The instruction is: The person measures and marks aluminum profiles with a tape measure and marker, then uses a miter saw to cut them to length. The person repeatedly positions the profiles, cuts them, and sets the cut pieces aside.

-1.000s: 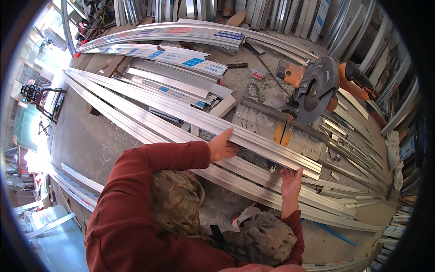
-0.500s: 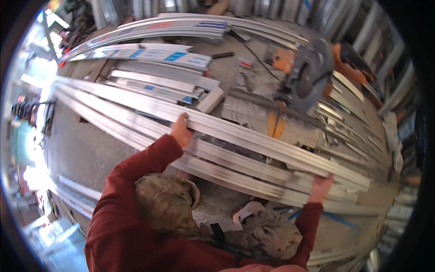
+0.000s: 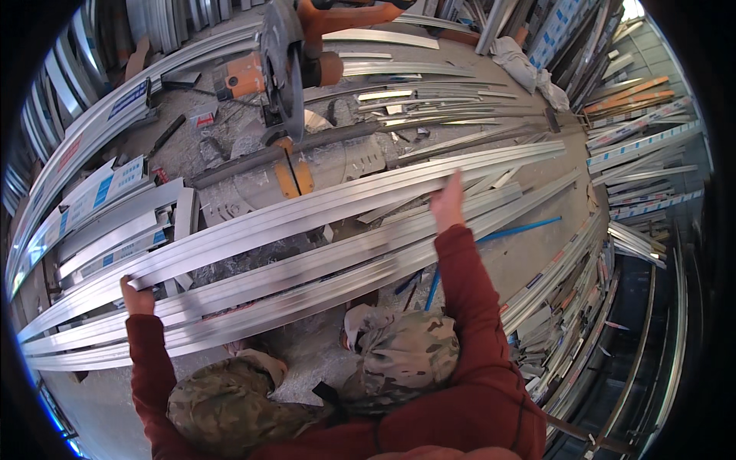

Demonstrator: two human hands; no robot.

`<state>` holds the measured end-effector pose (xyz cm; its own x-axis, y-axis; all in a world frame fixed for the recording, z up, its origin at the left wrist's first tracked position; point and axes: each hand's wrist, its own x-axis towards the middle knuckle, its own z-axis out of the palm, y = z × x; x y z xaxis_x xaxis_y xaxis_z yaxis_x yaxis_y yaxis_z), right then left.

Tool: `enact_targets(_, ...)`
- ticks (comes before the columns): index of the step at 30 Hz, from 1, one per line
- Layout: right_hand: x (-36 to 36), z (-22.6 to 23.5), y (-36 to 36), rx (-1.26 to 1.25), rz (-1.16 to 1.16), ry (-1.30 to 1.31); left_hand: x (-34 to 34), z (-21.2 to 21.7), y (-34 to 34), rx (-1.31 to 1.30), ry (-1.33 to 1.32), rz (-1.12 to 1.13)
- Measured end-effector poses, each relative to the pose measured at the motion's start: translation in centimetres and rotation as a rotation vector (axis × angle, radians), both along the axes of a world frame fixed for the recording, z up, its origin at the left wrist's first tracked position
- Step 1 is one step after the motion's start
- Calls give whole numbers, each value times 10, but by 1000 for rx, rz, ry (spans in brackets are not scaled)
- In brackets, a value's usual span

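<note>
A long silvery metal profile (image 3: 307, 198) with ridges along its length stretches across in front of me, its right end higher in the picture. Toward its left part, my left hand (image 3: 139, 297) grips its near edge. My right hand (image 3: 448, 205) is closed on the same profile near its right part, with some fingers hidden underneath. Two similar strips, a middle profile (image 3: 322, 259) and a nearer profile (image 3: 307, 295), run alongside on my side of it, above my knees. Just beyond the held piece is the base of an orange and grey miter saw (image 3: 285, 73), its blade guard raised.
Metal offcuts (image 3: 429, 100) lie on the floor right of the saw. Film-covered profiles (image 3: 100, 192) are piled at the left. A long stack of strips (image 3: 556, 299) and a heap of profiles (image 3: 644, 165) fill the right side. Blue strips (image 3: 521, 228) lie near my right forearm.
My view has turned to the right, so the saw now appears further left and the right-hand stacks show. Both hands still hold the profile, and my right arm reaches further forward.
</note>
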<state>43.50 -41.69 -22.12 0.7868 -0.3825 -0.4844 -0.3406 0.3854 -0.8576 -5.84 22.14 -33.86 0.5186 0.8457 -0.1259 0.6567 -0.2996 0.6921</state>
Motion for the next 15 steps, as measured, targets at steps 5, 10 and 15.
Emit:
enact_targets(5,-66,-10,104,87,247,95,92,74,-130,-967,-533,195)
enact_targets(10,-10,-22,64,53,342,41,53,1,-15,-1037,-787,417)
enact_targets(15,60,-47,41,-95,351,84,-19,-40,130,-984,-806,672)
